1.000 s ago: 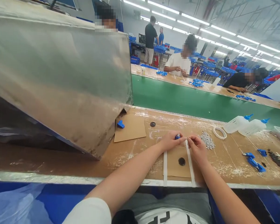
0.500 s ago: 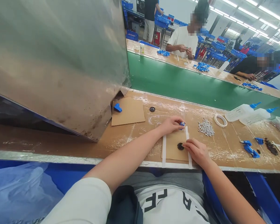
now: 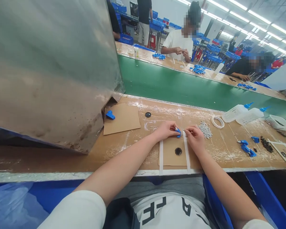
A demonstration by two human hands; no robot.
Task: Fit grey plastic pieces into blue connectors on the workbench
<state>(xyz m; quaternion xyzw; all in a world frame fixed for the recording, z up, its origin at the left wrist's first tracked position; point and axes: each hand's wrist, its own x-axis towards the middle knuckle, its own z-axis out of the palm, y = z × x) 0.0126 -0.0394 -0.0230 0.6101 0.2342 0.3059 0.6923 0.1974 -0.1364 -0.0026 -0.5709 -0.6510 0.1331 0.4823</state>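
My left hand (image 3: 166, 131) is closed in a pinch around a small blue plastic part (image 3: 178, 133), just above a piece of cardboard (image 3: 170, 159). Close by on the right is my right hand (image 3: 195, 136), its thumb and forefinger pressed together; whatever they hold is too small to make out. On the cardboard, below both hands, lies a round black dish (image 3: 178, 151) with a shiny inside. White tape strips (image 3: 161, 157) run along the cardboard's two sides. A pile of small grey pieces (image 3: 205, 129) sits beyond my right hand.
A tall metal panel (image 3: 50, 79) blocks the left. Another cardboard sheet (image 3: 124, 119) bears a blue part (image 3: 110, 115). To the right are a tape roll (image 3: 217, 122), two white bottles (image 3: 235, 113), more blue parts (image 3: 245, 148) and black bits (image 3: 266, 144). People work across the green belt (image 3: 171, 79).
My right hand has moved up from the black dish to beside the blue part in my left hand. The whole view has shifted a little.
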